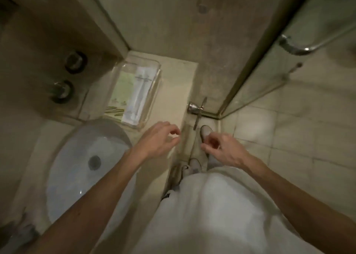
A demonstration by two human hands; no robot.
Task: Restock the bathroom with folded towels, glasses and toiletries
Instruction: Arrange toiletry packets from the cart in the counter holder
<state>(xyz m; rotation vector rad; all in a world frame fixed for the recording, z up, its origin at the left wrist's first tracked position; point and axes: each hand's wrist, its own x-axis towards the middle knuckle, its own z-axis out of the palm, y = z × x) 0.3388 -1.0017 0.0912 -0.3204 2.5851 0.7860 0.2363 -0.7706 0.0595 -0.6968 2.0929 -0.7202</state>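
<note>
1. The left grip (159, 138) (the person's bare left hand) hovers over the near edge of the tabletop (173, 91). Its fingers are loosely curled and a little apart, and it holds nothing.
2. The right grip (223, 149) hangs beside it, above the floor (289, 138). It is also loosely curled, with thumb and forefinger close together, and I see nothing between them.
3. The clear tray (154, 99) stands on the tabletop just beyond the left grip, near it but not touching. It is farther from the right grip.
4. Two flat packets lie side by side in the tray: one white packet (137, 91) at the right and one green packet (123, 87) at the left.
5. Two glasses (76, 61) are at the far left, each inside a dark ring, well apart from both grips. I cannot tell if they stand or hang in holders.
6. One white sink (73, 147) lies under the left forearm.
7. The packets carry small print and green marks, too blurred to read.
8. At the right is one glass shower door with one metal handle (294, 47). One metal knob (193, 107) is by the end of the tabletop, and two light shoes (205, 131) are on the floor.
</note>
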